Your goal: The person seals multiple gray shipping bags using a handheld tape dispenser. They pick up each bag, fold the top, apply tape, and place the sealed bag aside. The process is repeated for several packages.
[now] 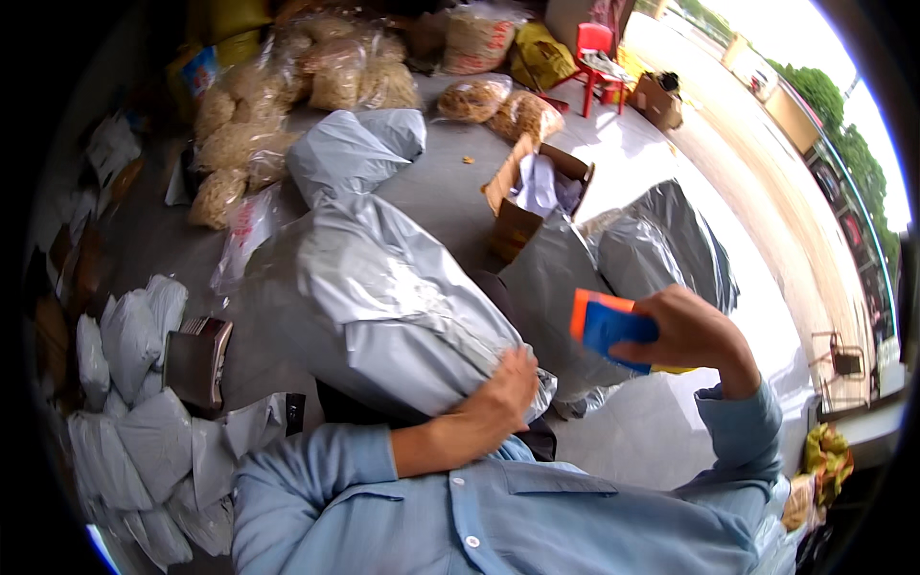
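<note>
A big silver-grey plastic mailer bag [374,287] lies diagonally across my lap, its far end folded over on the floor. My left hand [494,402] grips its near end, fingers curled over the plastic. To the right, my right hand [676,331] is raised with a blue-and-orange handheld tool [613,326] in its fingers; I cannot make out exactly what kind. Just behind it, more filled grey plastic bags [652,240] rest on the floor, beside an open cardboard box [513,230] with white sheets inside.
Several small grey parcels [144,450] pile at my left, by a dark metallic object [196,364]. Clear bags of pale contents [249,134] heap at the back, with sacks [479,43]. A red chair [592,43] stands near the open doorway, which shows a paved yard [767,172].
</note>
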`<state>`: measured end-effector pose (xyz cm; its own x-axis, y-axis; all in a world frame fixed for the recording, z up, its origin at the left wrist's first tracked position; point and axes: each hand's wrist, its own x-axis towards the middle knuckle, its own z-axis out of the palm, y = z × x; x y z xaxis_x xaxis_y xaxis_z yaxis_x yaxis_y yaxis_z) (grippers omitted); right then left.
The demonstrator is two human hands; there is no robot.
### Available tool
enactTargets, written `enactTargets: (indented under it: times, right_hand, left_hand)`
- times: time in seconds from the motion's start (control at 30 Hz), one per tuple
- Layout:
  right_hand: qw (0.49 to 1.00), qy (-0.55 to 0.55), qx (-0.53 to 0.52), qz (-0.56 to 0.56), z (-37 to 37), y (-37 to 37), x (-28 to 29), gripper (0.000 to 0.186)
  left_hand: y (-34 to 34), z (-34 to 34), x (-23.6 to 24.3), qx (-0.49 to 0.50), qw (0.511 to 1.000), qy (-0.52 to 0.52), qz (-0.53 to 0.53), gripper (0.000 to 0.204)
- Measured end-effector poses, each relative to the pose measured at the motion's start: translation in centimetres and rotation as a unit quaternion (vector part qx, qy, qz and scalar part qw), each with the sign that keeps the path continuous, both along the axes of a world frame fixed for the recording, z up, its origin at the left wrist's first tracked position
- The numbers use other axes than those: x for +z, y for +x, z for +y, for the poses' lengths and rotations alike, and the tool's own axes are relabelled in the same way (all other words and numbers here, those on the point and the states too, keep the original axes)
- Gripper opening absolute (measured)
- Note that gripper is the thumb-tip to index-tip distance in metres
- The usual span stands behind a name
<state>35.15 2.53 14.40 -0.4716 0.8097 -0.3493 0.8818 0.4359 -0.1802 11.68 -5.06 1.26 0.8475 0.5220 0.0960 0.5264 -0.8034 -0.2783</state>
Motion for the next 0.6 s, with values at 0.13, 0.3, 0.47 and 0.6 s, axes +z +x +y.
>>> enactTargets:
  times: [0.13, 0.3, 0.47, 0.6]
  right_hand:
    - [0.928, 0.009, -0.113, 0.355, 2.2, -2.0, -1.1, 0.052]
    - [0.794, 0.008, -0.144, 0.591, 6.2, -7.7, -7.2, 0.04]
    - [0.788, 0.183, -0.054, 0.586, 10.8, -16.6, -16.1, 0.037]
    - [0.78, 0.218, -0.033, 0.586, 4.6, -18.4, -15.3, 0.043]
  left_hand:
    - [0.3, -0.3, -1.1, -0.12, 0.986, -0.108, -0.031, 0.039]
    - [-9.4, -0.8, 6.8, 0.028, 0.864, 0.054, -0.5, 0.036]
    - [-16.1, -0.8, -6.8, 0.341, 0.373, -0.191, -0.842, 0.056]
    - [-15.6, 1.2, -7.3, 0.264, 0.323, -0.28, -0.865, 0.059]
